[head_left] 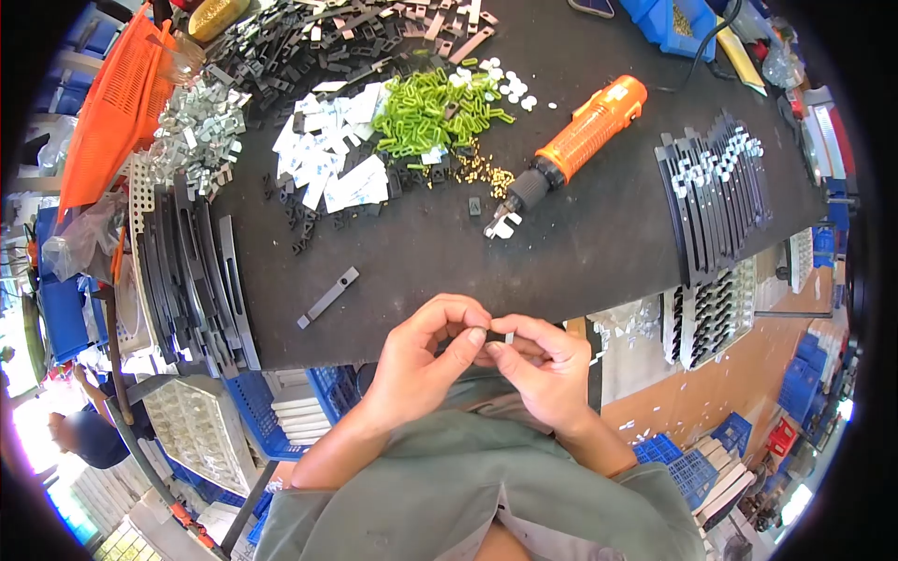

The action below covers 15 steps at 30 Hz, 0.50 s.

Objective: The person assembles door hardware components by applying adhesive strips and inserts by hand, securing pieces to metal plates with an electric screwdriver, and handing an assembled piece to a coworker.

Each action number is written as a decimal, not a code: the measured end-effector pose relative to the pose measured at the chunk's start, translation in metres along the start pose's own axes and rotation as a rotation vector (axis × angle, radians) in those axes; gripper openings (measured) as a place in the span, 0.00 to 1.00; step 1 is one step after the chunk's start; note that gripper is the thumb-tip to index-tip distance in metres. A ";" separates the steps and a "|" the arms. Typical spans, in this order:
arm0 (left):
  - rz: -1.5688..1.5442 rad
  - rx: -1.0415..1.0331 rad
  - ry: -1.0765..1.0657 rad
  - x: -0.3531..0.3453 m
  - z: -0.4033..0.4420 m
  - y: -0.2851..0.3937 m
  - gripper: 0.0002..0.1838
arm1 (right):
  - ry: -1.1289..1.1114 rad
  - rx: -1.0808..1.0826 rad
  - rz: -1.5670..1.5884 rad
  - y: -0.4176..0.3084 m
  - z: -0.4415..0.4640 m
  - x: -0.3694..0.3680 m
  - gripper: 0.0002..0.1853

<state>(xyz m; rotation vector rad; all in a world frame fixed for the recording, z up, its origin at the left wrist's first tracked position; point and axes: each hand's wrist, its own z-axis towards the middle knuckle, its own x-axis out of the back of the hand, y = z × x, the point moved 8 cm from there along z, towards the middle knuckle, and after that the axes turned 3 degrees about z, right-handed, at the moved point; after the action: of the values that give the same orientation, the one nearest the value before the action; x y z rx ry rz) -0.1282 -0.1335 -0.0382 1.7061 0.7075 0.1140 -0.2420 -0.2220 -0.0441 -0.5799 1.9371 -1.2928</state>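
Observation:
My left hand [426,360] and my right hand [545,369] meet at the near edge of the dark work table [421,257]. Fingertips of both are pinched together around something small. A pale sliver [510,338] shows by the right fingers; the rest is hidden, so I cannot make out its kind. On the table to the left of the hands lies a single grey metal strip [328,297] with a dark piece at its upper end. Beyond the hands rests an orange electric screwdriver [594,126], with small white pieces [505,225] by its tip.
Heaps of green oblong rings [435,112], white sheets [360,182], silver clips [198,136] and brass screws [486,173] cover the far left. Long dark bars [192,271] are stacked at left, and bars with silver clips [716,196] at right. A blue bin [669,28] stands far right.

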 end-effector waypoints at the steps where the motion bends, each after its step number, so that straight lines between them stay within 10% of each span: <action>1: -0.036 0.081 0.022 0.001 0.000 -0.005 0.05 | 0.008 0.024 -0.046 0.001 0.000 0.001 0.15; 15: -0.151 0.174 -0.129 0.013 0.021 0.005 0.09 | -0.051 0.052 0.014 -0.012 0.017 0.005 0.12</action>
<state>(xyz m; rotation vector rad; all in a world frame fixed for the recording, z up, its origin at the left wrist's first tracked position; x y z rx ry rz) -0.1070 -0.1453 -0.0433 1.8000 0.7651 -0.1661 -0.2323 -0.2409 -0.0389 -0.5673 1.8572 -1.3035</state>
